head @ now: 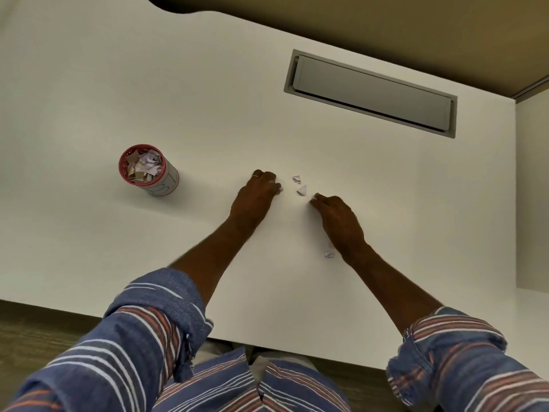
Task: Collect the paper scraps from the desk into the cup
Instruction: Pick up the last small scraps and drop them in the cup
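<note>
A red-rimmed paper cup (pixel 166 181) stands on the white desk (pixel 208 99) at the left, filled with white and brown paper scraps. My left hand (pixel 255 194) rests on the desk to the cup's right, fingers curled, with bits of white paper showing at its fingertips. My right hand (pixel 335 215) lies palm down a little to the right, fingertips pinched on a small white scrap. Two loose scraps lie between the hands: a crumpled scrap (pixel 296 179) and a triangular scrap (pixel 302 190). Another scrap (pixel 328 253) sits beside my right wrist.
A grey cable hatch (pixel 371 92) is set into the desk at the back right. The desk's front edge runs just before my rolled striped sleeves (pixel 154 316). A white side panel (pixel 531 197) rises at the right edge.
</note>
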Motion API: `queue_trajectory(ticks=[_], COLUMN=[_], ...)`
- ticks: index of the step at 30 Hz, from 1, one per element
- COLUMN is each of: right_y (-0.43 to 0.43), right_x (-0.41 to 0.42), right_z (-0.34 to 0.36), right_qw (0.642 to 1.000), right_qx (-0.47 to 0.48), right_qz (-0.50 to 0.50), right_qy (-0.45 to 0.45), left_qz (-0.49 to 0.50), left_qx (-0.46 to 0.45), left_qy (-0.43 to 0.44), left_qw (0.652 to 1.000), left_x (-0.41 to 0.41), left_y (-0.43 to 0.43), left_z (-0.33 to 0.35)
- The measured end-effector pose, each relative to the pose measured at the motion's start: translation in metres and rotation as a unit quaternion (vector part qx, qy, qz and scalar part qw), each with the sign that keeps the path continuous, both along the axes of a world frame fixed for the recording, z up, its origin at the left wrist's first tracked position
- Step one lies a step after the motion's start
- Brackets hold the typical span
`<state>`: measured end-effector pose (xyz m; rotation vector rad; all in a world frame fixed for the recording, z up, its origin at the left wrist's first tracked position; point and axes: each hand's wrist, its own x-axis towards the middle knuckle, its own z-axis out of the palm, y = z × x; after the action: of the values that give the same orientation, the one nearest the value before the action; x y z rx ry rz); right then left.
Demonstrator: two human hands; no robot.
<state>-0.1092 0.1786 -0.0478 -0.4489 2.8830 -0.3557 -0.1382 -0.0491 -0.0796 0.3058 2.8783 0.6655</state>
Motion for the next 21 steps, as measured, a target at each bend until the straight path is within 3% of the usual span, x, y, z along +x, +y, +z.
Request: queue_trajectory(ticks=[9, 13, 16, 19, 21], right_y=[-0.012, -0.020, -0.029, -0.042, -0.055], right_x=[-0.007, -0.008, -0.014, -0.023, -0.028], right_z=[0.005, 0.014, 0.023, 0.033, 0.039], right_qw=[0.998, 0.982, 0.944, 0.913, 0.892], right_qx=[0.009, -0.098, -0.208, -0.271, -0.315], right_qz=[-0.066, -0.158, -0.256, -0.303, -0.325], right_qy=[-0.016, 0.027, 0.025, 0.004, -0.026], left_qz=[0.074, 0.031, 0.024, 0.091, 0.178], left_qx=[0.032, 0.018, 0.041, 0.124, 0.214], left_qy=[-0.040, -0.038, -0.038, -0.004, 0.018], left_qw=[0.996, 0.999, 0.998, 0.988, 0.960], left_x=[-0.002, 0.008, 0.016, 0.025, 0.031], left_y=[0.003, -0.006, -0.017, -0.028, -0.034], left_z=[0.016, 0.019, 0.018, 0.023, 0.037])
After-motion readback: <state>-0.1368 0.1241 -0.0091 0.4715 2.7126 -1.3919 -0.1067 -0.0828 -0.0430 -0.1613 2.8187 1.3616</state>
